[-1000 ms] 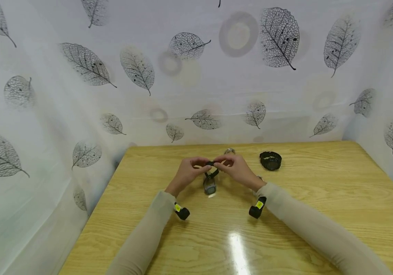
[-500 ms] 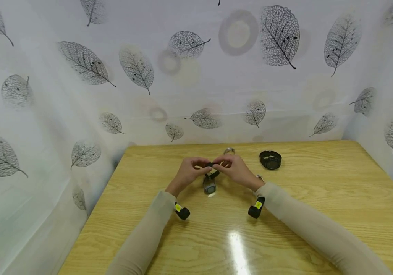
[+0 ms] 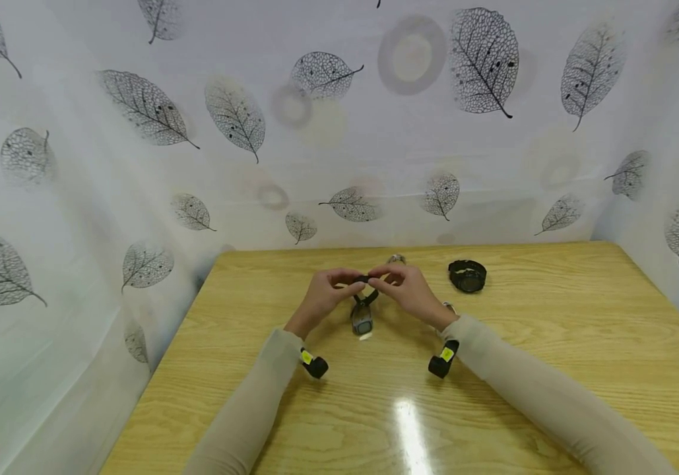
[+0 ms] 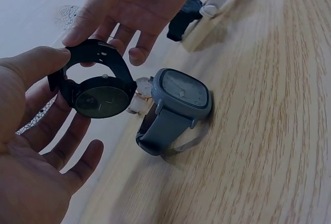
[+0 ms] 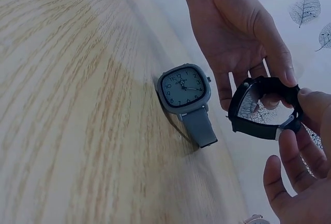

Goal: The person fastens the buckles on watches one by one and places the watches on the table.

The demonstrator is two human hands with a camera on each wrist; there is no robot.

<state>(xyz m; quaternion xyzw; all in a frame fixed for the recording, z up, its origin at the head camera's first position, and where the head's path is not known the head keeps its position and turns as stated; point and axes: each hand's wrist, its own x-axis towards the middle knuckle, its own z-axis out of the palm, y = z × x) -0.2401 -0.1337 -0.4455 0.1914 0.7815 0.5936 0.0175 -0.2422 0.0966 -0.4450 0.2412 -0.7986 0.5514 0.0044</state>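
Observation:
A black wristwatch (image 4: 102,102) is held up by its strap between both hands, its round dark dial hanging below. My left hand (image 3: 326,295) pinches one side of the strap between thumb and fingers. From the other side, my right hand (image 3: 408,291) pinches the strap near its end. In the right wrist view the held watch (image 5: 264,129) is seen edge-on, the strap forming a loop; fingers cover the fastening. Just below and nearer stands a grey square-faced watch (image 5: 183,87) on the table, touched by neither hand.
On the wooden table (image 3: 529,369), a black watch (image 3: 468,277) lies at the back right. Behind my right hand is a metallic-looking watch (image 3: 397,259). Another, pale watch (image 3: 449,307) is partly hidden by the right wrist. A leaf-patterned sheet (image 3: 375,152) hangs behind the table.
Both hands dip very slightly, then rise a little with the black wristwatch. Their grip on the strap looks much the same, and the watches on the table have not moved.

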